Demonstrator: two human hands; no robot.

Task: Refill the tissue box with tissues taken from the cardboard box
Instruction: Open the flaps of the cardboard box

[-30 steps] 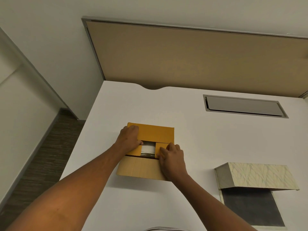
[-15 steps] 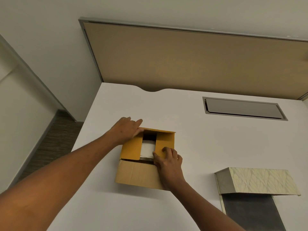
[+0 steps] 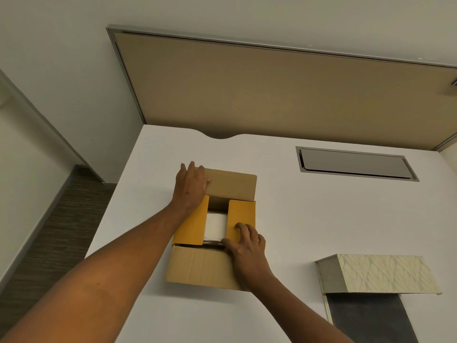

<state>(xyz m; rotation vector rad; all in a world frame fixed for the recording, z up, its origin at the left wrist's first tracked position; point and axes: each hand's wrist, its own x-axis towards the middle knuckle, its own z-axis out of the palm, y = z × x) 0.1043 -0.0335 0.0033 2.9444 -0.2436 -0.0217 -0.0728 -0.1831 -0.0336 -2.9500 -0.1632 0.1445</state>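
Note:
A brown cardboard box (image 3: 202,268) sits on the white desk, its far and near long flaps folded outward. Two yellow inner flaps still lie partly over the opening, and white tissues (image 3: 215,226) show in the gap between them. My left hand (image 3: 191,186) lies flat, fingers spread, pressing the far flap back at its left end. My right hand (image 3: 244,243) rests on the right inner flap, fingertips at its near edge. The tissue box (image 3: 385,273), cream with a leaf pattern, stands open at the right, its dark base panel below it.
The white desk (image 3: 309,219) runs along a tan partition panel (image 3: 284,90) at the back. A grey cable hatch (image 3: 353,163) is set into the desk at the far right. The desk's left edge drops to a dark carpeted floor (image 3: 57,231).
The far long flap has swung from upright over the opening to folded back flat, pushed by my left hand. My right hand has stayed on the right inner flap.

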